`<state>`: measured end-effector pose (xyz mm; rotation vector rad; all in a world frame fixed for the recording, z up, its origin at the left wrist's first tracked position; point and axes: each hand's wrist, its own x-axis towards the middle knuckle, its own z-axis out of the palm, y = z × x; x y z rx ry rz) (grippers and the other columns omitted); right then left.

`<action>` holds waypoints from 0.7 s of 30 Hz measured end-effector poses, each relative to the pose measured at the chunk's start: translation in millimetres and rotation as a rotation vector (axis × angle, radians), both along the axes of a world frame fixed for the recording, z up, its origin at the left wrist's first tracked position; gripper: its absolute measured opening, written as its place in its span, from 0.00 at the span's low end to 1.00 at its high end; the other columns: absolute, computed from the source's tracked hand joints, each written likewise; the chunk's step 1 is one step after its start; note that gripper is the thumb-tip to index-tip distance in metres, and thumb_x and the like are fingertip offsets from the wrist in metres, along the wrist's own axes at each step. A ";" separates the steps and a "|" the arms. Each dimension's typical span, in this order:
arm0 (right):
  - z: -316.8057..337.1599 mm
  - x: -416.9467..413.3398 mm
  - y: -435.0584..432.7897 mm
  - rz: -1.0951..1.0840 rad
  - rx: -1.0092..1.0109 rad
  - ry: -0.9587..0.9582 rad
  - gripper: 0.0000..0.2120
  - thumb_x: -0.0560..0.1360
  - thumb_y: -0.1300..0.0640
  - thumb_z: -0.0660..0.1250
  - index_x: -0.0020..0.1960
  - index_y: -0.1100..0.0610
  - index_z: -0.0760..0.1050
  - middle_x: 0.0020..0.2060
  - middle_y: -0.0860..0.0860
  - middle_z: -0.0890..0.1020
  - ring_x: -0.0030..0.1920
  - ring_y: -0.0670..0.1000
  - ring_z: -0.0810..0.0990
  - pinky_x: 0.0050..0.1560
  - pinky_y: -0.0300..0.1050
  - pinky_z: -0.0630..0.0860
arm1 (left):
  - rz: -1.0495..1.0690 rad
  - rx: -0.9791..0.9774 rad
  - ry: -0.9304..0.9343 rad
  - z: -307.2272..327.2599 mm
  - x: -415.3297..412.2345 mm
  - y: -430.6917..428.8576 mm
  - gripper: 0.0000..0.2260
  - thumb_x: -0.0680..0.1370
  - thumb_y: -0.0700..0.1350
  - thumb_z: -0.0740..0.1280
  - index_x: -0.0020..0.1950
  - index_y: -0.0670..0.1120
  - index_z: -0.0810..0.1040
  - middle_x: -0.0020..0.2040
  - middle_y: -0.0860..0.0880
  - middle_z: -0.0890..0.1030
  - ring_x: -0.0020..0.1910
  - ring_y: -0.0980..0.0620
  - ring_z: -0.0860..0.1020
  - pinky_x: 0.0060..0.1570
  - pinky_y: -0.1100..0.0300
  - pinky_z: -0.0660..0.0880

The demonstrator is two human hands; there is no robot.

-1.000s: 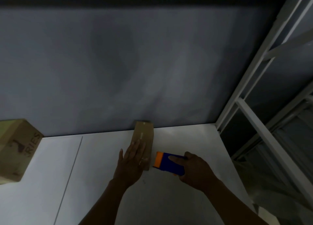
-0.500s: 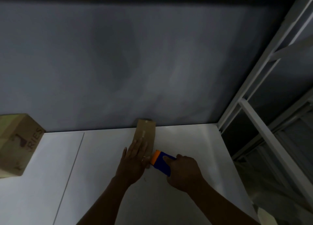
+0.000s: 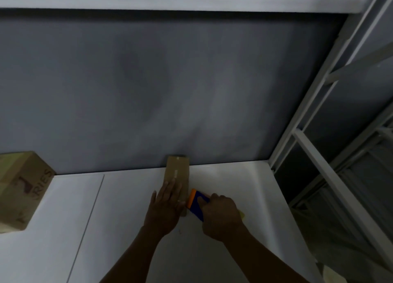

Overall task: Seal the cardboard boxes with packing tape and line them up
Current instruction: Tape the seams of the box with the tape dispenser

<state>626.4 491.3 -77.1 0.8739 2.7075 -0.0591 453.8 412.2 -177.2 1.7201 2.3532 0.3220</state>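
White surface (image 3: 63, 229) meets a grey wall (image 3: 170, 80) along its far edge; a white metal rack frame (image 3: 319, 165) stands at the right. Lighting is dim.

A small flat cardboard box (image 3: 177, 172) lies at the far middle of the surface, its far end at the wall. The left hand (image 3: 165, 206) rests flat on the near part of this box, fingers (image 3: 170, 189) straight and slightly spread, palm down.

The right hand (image 3: 221, 214) holds a blue and orange tape dispenser (image 3: 196, 202), fingers (image 3: 202, 202) curled round its body. The dispenser's orange end sits against the near right edge of the small box.

A larger cardboard box (image 3: 23, 189) with partly legible print stands at the far left of the surface, well apart from both hands.
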 end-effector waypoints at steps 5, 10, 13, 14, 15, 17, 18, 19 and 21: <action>2.5 11.7 14.4 -0.044 -0.088 0.099 0.25 0.74 0.51 0.64 0.70 0.54 0.67 0.57 0.57 0.76 0.56 0.58 0.76 0.54 0.45 0.72 | 0.040 -0.020 -0.067 6.9 -1.1 -1.1 0.44 0.69 0.71 0.25 0.78 0.53 0.48 0.78 0.52 0.41 0.77 0.50 0.43 0.72 0.41 0.47; 0.6 37.0 27.9 -0.044 -0.143 0.158 0.31 0.75 0.43 0.64 0.75 0.46 0.59 0.60 0.55 0.75 0.58 0.55 0.75 0.57 0.43 0.70 | 0.005 -0.037 0.085 18.0 -2.7 8.9 0.30 0.76 0.67 0.49 0.67 0.47 0.67 0.69 0.44 0.66 0.69 0.42 0.65 0.50 0.35 0.75; -4.9 46.7 28.1 -0.062 -0.173 0.186 0.33 0.74 0.39 0.64 0.75 0.45 0.58 0.60 0.53 0.75 0.59 0.53 0.75 0.57 0.41 0.70 | -0.041 -0.017 0.070 8.7 -13.0 11.8 0.32 0.78 0.68 0.45 0.66 0.45 0.68 0.68 0.42 0.68 0.68 0.41 0.64 0.52 0.36 0.75; -4.9 48.6 29.8 -0.061 -0.182 0.183 0.33 0.74 0.38 0.64 0.75 0.44 0.58 0.60 0.53 0.75 0.59 0.53 0.75 0.57 0.41 0.70 | -0.072 0.010 0.070 4.0 -18.7 11.4 0.32 0.78 0.68 0.46 0.66 0.45 0.68 0.68 0.42 0.67 0.69 0.41 0.64 0.54 0.37 0.75; -3.9 50.0 31.5 -0.053 -0.195 0.176 0.33 0.74 0.38 0.64 0.75 0.44 0.58 0.60 0.53 0.75 0.59 0.53 0.75 0.57 0.41 0.70 | -0.102 0.036 0.066 2.1 -24.1 9.8 0.33 0.78 0.68 0.47 0.66 0.44 0.69 0.69 0.42 0.66 0.70 0.40 0.65 0.55 0.38 0.75; -2.4 52.1 34.0 -0.028 -0.225 0.162 0.33 0.74 0.37 0.63 0.75 0.42 0.57 0.60 0.54 0.74 0.59 0.53 0.75 0.54 0.39 0.68 | -0.146 0.067 0.058 0.6 -33.8 6.8 0.33 0.77 0.68 0.49 0.68 0.44 0.70 0.72 0.44 0.64 0.70 0.41 0.64 0.58 0.40 0.74; -2.7 53.2 34.0 -0.016 -0.240 0.159 0.33 0.74 0.37 0.62 0.75 0.41 0.56 0.60 0.53 0.74 0.59 0.53 0.74 0.52 0.38 0.66 | -0.157 0.087 0.059 0.4 -36.9 5.8 0.34 0.77 0.69 0.48 0.68 0.43 0.70 0.73 0.44 0.64 0.71 0.42 0.63 0.60 0.41 0.73; -4.3 54.4 33.5 -0.006 -0.247 0.156 0.32 0.75 0.36 0.61 0.75 0.40 0.55 0.61 0.53 0.74 0.59 0.53 0.74 0.51 0.37 0.65 | -0.167 0.102 0.059 0.5 -39.0 5.3 0.35 0.77 0.69 0.48 0.69 0.43 0.70 0.74 0.44 0.63 0.73 0.42 0.62 0.62 0.41 0.72; -11.1 56.2 30.8 -0.005 -0.246 0.145 0.32 0.74 0.34 0.60 0.75 0.38 0.53 0.61 0.53 0.73 0.59 0.52 0.74 0.53 0.38 0.67 | -0.194 0.131 0.075 -0.2 -38.9 4.9 0.35 0.78 0.68 0.47 0.70 0.42 0.69 0.76 0.43 0.62 0.75 0.43 0.58 0.64 0.42 0.71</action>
